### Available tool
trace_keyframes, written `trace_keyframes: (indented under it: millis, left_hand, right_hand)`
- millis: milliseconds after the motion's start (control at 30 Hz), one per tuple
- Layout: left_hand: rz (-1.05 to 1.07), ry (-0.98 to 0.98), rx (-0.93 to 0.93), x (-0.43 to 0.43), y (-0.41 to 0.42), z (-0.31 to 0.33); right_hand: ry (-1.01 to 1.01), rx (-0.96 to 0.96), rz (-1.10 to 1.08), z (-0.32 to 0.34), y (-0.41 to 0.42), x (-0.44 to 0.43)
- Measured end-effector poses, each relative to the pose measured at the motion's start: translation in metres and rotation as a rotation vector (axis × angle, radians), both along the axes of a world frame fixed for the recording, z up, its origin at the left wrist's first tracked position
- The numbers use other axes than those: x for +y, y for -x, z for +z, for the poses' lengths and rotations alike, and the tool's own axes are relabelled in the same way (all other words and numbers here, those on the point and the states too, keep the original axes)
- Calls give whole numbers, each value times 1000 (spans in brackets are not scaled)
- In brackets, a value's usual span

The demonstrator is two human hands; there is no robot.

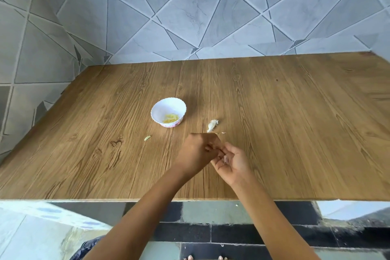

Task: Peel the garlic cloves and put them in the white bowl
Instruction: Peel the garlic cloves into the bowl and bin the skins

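Over the near middle of the counter (295, 133), the left hand (199, 153) and right hand (233, 161) meet, both pinching a garlic clove, mostly hidden, seemingly to pull off its skin. The white bowl (160, 107) sits just farther off, holding peeled cloves (170, 118), within easy reach.

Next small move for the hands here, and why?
Probably pull the skin free: left hand and right hand meet fingertip to fingertip, a thin flake shows between them, the clove is hidden, and the bowl holds peeled garlic.
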State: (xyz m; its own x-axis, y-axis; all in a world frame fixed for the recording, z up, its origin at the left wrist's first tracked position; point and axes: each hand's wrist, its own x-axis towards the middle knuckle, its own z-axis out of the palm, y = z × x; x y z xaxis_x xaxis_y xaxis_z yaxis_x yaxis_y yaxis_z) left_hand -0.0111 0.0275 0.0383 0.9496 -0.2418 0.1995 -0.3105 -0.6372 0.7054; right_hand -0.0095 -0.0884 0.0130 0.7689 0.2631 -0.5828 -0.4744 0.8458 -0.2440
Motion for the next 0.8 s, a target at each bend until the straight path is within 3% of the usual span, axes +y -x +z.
trace_keyframes:
  millis: [233,400,533,667,800]
  left_hand:
    - [-100,-40,38,2,-4,-2]
    - [9,-17,-7,4,-6,-3]
    - [137,-238,18,28,-16,-11]
    - [53,-454,116,42,-16,-24]
    - [18,-564,63,39,-14,-32]
  right_hand:
    - [23,23,-12,0,-1,0]
    - [-37,-6,11,-2,0,-1]
    - [-35,-7,-4,-7,-3,-5]
    - [-31,-6,-4,-11,-6,-6]
    - [-15,1,9,-11,-5,-5]
